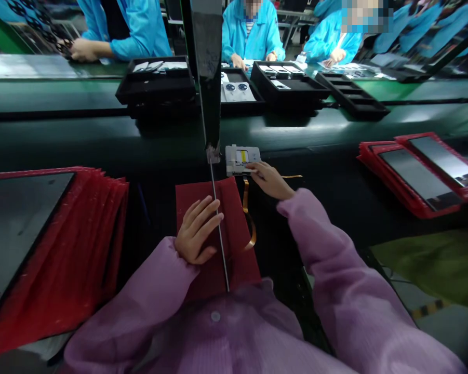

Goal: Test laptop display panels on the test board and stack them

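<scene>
As right hand (271, 179) touches device (239, 156) edge, grip unclear, left hand (197, 232) splayed over mat (239, 259).

I see the black table (343, 192) around the right hand (270, 181) lying dim, while soft glare streaks the green bench (327, 124) beyond it. To that hand's right, a screen (446, 158) shines brightly; farther off, blue jackets (424, 31) look blurred and stretched near my view's edge.

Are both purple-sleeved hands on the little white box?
No, only the right hand is at the white box; the left hand is over the red sheet.
</scene>
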Demonstrator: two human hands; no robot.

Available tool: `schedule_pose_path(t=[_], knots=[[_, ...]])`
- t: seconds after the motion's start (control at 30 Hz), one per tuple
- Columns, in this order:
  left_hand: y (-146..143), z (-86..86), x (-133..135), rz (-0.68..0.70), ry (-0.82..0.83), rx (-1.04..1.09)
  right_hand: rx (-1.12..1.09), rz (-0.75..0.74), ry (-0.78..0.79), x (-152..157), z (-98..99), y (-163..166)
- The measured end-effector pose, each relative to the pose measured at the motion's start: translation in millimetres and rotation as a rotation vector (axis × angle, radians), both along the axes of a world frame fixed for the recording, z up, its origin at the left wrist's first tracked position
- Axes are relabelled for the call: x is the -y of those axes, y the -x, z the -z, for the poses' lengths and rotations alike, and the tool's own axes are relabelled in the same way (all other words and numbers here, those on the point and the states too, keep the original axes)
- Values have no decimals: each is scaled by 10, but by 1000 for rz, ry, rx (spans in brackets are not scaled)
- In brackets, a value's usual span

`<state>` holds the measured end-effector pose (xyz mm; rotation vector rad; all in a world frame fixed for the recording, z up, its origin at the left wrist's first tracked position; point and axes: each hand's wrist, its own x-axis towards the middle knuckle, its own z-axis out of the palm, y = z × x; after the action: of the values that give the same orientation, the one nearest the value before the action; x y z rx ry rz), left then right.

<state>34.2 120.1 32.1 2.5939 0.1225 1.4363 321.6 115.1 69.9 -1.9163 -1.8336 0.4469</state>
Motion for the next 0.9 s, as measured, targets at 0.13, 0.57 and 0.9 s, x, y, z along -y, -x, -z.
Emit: schedule_pose_path(t=[0.13, 0.57, 0.9], knots=[[19, 1, -8, -18, -10, -12, 106, -22, -40, -686, 289, -37], [-1, 30, 1, 18, 34, -9, 378, -121, -45, -758, 403, -107], [-2, -18, 14, 19, 38, -28, 450, -79, 21, -719, 306, 74]])
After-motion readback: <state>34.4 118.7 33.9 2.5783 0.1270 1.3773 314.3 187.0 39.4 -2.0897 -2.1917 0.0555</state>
